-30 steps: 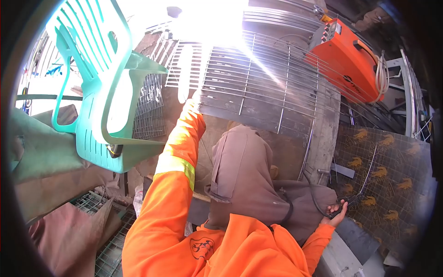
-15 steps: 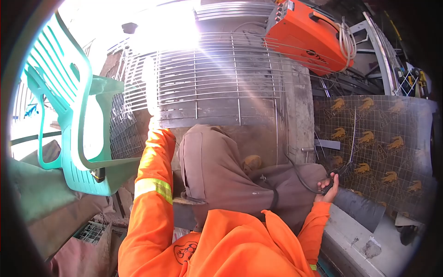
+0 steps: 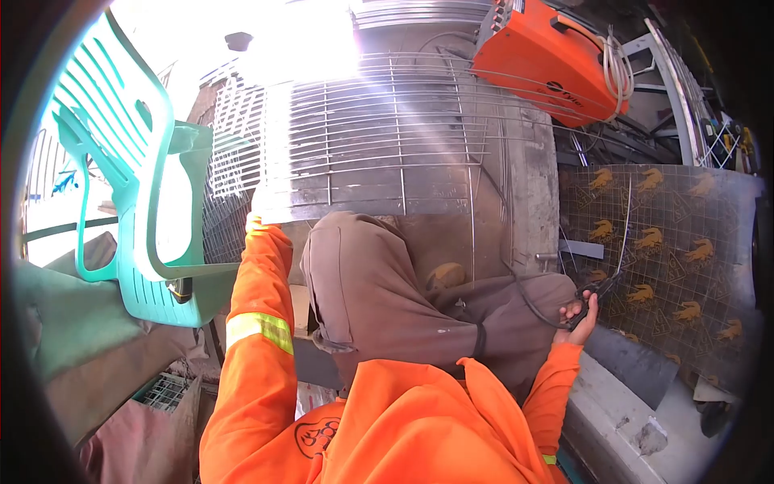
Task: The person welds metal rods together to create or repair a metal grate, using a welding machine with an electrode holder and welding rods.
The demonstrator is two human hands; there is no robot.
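Observation:
My right hand [image 3: 579,316] is closed around the black handle of a welding electrode holder [image 3: 592,294], beside my right knee. A thin welding rod [image 3: 626,230] points up from its jaws, and a black cable [image 3: 524,294] runs off to the left. A welded wire grid [image 3: 363,137] lies across the work surface in front of my knees, over a flat metal strip [image 3: 363,205]. My left hand [image 3: 255,219] is at the grid's near left corner, beside the strip's end. Bright glare washes out its fingers, so their grip is hidden.
A green plastic chair [image 3: 153,202] stands close on the left. An orange welding machine [image 3: 548,60] with a coiled cable sits at the back right. To the right is a dark patterned board [image 3: 669,250]. Strong sunlight whites out the upper left.
The wire grid and strip have slid a little left relative to the welding machine, and my left hand has moved left with them. My right hand keeps its hold on the electrode holder.

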